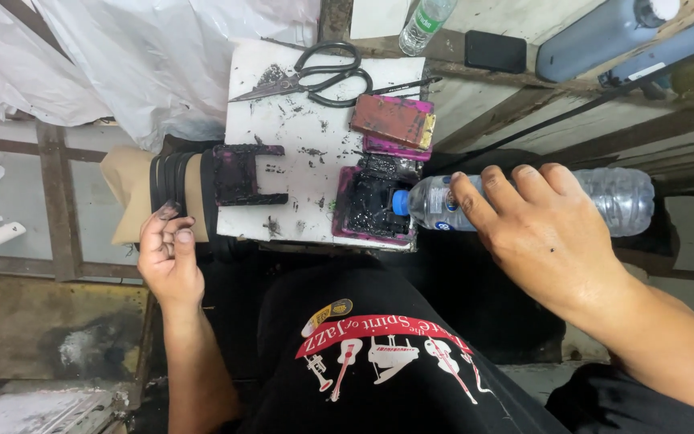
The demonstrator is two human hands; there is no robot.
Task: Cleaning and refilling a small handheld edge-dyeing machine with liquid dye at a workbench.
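White board point(307, 141), bottle point(524, 201) under fingers point(491, 193)

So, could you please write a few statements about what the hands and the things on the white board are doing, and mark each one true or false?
1. The right hand holds a clear plastic bottle on its side. True.
2. The bottle's blue cap points toward the black ink tray. True.
3. The left hand grips the scissors. False: the scissors lie untouched at the far end of the white board, and the left hand holds nothing.
4. The left hand's fingertips are stained dark. True.
5. The reddish block lies in the person's lap. False: it lies on the white board, beside the scissors.
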